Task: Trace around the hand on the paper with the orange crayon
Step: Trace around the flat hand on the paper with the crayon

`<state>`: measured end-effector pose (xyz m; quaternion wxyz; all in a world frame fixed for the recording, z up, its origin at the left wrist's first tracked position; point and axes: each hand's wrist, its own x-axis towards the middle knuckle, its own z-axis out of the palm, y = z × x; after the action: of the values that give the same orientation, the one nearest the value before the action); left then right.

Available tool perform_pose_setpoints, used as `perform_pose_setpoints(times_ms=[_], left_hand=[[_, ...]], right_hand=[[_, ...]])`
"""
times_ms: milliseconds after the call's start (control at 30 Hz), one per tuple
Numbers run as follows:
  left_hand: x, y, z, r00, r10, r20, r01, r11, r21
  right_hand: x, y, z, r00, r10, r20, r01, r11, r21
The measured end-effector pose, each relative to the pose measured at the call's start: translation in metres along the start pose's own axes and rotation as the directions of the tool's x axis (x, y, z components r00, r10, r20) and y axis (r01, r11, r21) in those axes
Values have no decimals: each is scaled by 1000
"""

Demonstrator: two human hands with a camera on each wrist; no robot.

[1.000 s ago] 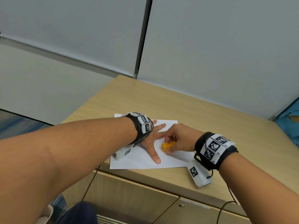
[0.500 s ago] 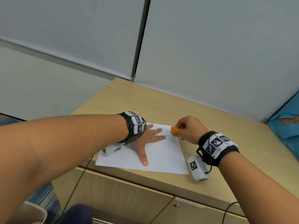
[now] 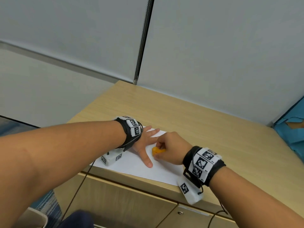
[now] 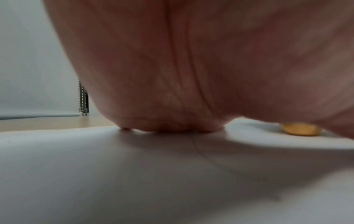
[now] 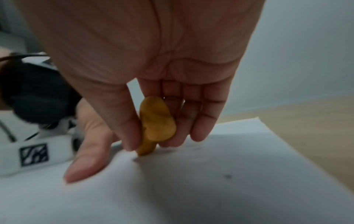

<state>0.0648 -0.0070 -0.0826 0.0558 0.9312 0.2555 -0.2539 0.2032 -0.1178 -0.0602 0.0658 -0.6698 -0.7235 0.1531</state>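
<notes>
Evenly and softly lit from overhead in the head view, without glare, though straight lines bow toward the edges and the forearms swell at 7 and 5 o'clock. Dim and badly out of focus at the left wrist, with the left hand (image 4: pixel 191 68) a blurred mass casting broad shadow over the paper (image 4: pixel 134 181). Motion-smeared at the right wrist, with a soft shadow at 6 o'clock under the orange crayon (image 5: pixel 156 124).

The left hand (image 3: pixel 144 142) is lying flat, palm down, fingers spread and thumb pointing back toward the body. The right hand (image 3: pixel 171 148) is curling beside that thumb, pinching between thumb and fingertips. Both forearms are reaching forward, wrists strapped.
</notes>
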Motion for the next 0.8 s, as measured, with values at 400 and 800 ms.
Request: perform_pose_setpoints(times_ms=[400,800], left_hand=[[0,0,-2,1000,-29,9,28,999,16],[0,2,-1,999,-49,7,49,999,19]], right_hand=[[3,-7,-1,999,-16,35,18,999,-52],[0,-3,1,999,-24,34,26,997,-70]])
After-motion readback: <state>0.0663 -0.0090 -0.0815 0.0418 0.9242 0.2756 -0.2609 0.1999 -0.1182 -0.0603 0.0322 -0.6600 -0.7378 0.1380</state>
